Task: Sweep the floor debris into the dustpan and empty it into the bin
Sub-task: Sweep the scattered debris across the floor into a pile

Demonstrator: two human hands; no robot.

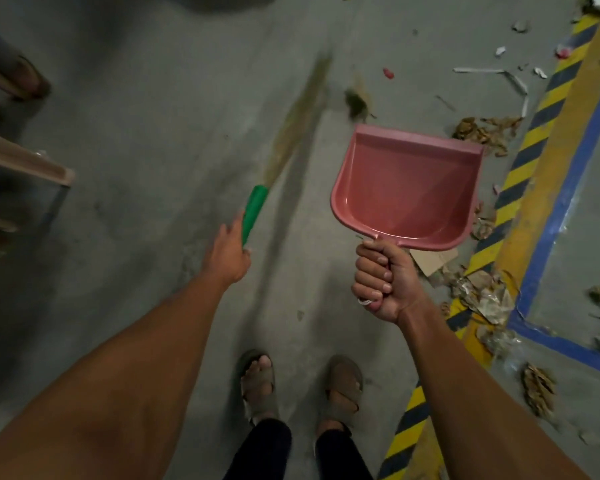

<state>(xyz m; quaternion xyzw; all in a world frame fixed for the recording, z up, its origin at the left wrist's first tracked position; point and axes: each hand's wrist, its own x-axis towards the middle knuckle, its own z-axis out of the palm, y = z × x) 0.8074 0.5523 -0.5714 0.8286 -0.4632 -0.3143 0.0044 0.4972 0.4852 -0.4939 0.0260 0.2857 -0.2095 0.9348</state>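
Observation:
My right hand (383,280) grips the handle of a pink dustpan (409,188), held above the floor with its empty scoop facing up. My left hand (227,251) holds the green handle of a broom (255,209); its straw bristles (298,123) are blurred and stretch forward over the concrete. Debris lies to the right: dry leaves (485,131), torn cardboard (433,261), crumpled plastic (489,299) and white paper scraps (513,81). A dark clump (355,102) sits just beyond the bristle tip. No bin is in view.
A yellow-and-black hazard stripe (530,143) with a blue line (575,161) runs along the right. A metal-and-wood table edge (32,168) stands at left, with chair legs (25,77) behind it. My sandalled feet (298,386) stand on grey concrete at bottom centre.

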